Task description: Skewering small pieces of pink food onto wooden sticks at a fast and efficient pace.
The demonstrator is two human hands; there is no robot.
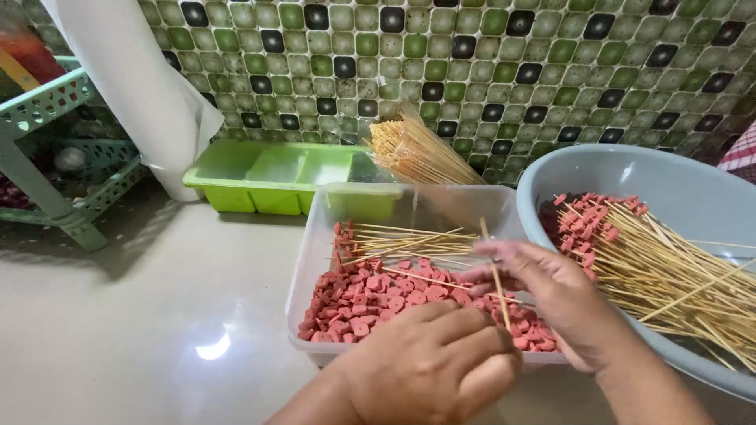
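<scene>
On pale glossy counter [142, 315], green/blk mosaic wall [488, 55]

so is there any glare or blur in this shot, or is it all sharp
Head view: a bright glare spot sits on the glossy beige countertop left of the clear plastic tub of pink sausage slices; the right hand with its thin bamboo skewer is motion-blurred; the grey round basin curves slightly at the edge.

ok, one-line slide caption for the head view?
Right hand holds a skewer over a tub of pink slices; left hand alongside.
</scene>
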